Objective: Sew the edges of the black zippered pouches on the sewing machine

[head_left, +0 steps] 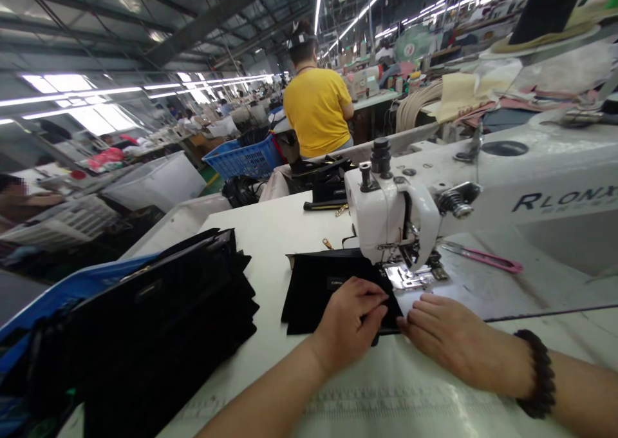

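A black fabric pouch [306, 293] with a small label lies flat on the white table, its right edge at the presser foot of the white sewing machine [376, 212]. My left hand [350, 322] rests on the pouch, thumb and forefinger pinched on its edge near the foot. Just right of that edge, my right hand [451, 341] has its fingers together and curled, their tips at the pouch's near right corner; what lies under them is partly hidden. A dark bead bracelet circles the right wrist. Behind the foot, pink-handled thread snips [487, 257] lie on the machine bed.
A thick stack of black pouches [159, 322] stands at the left, with blue material beneath. A zippered black piece [326, 205] lies at the table's back edge. Beyond are a blue crate [246, 158] and a person in a yellow shirt [316, 113]. A ruler scale [357, 402] runs along the front.
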`<control>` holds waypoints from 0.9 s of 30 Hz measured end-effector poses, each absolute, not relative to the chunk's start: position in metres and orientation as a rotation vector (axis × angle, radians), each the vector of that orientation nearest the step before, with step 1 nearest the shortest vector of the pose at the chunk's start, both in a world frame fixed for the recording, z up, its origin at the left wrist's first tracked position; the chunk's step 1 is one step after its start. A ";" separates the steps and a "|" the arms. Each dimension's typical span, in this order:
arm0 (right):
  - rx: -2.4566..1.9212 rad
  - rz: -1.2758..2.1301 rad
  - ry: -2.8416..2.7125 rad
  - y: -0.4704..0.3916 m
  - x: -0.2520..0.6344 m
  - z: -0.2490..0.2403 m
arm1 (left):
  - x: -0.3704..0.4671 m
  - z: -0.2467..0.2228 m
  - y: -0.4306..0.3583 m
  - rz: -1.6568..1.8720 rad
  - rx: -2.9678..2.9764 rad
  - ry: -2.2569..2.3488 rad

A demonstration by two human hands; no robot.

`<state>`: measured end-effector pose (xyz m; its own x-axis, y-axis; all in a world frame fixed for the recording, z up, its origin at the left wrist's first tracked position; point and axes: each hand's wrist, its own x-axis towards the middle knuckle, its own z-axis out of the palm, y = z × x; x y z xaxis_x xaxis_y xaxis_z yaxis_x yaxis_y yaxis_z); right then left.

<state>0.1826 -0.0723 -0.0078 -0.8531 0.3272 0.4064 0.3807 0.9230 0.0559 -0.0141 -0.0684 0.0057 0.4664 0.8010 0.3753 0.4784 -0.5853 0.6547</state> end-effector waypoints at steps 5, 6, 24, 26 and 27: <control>-0.582 -0.113 -2.700 -0.074 0.181 -0.015 | -0.009 -0.003 -0.076 0.689 2.656 1.016; -0.592 -0.094 -2.704 -0.074 0.182 -0.016 | -0.009 -0.005 -0.077 0.644 2.697 1.038; -0.779 -0.201 -2.677 -0.070 0.187 -0.027 | -0.019 -0.018 -0.050 0.506 2.882 0.866; -0.779 -0.232 -2.679 -0.070 0.187 -0.025 | -0.019 -0.017 -0.049 0.622 2.793 0.900; -0.778 -0.242 -2.679 -0.070 0.187 -0.025 | -0.020 -0.017 -0.049 0.662 2.756 0.914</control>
<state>0.1866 -0.0698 -0.0247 -0.7922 0.4876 0.3669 0.5455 0.8354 0.0675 -0.0195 -0.0490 -0.0170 0.7149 0.6002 0.3587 0.5280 -0.7997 0.2858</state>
